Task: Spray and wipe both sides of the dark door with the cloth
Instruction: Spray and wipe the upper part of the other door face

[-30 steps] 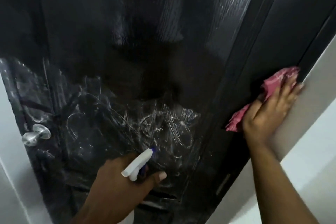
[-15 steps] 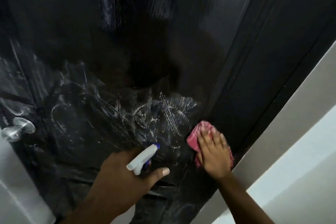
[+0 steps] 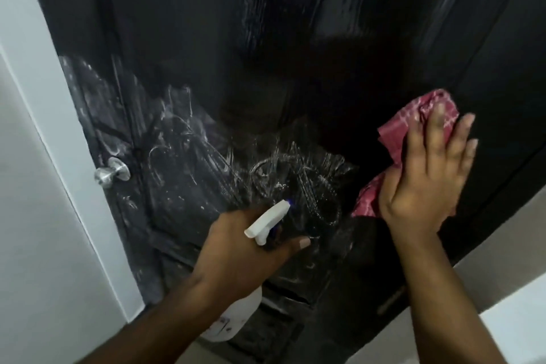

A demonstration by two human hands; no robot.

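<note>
The dark door (image 3: 266, 62) fills most of the view. Its glossy face is streaked with pale smears across the lower left and middle and is darker above. The red checked cloth (image 3: 413, 124) lies flat on the door's right part, pressed there by the right hand (image 3: 425, 183) with straight, spread fingers. The left hand (image 3: 245, 257) is curled round the white spray bottle (image 3: 267, 220), whose nozzle points at the smears — just beside the cloth. A metal knob (image 3: 110, 173) sits near the door's left edge, by the white wall (image 3: 38, 245). A pale frame (image 3: 508, 269) borders the right edge — the broad upper panel lies open above both hands.
</note>
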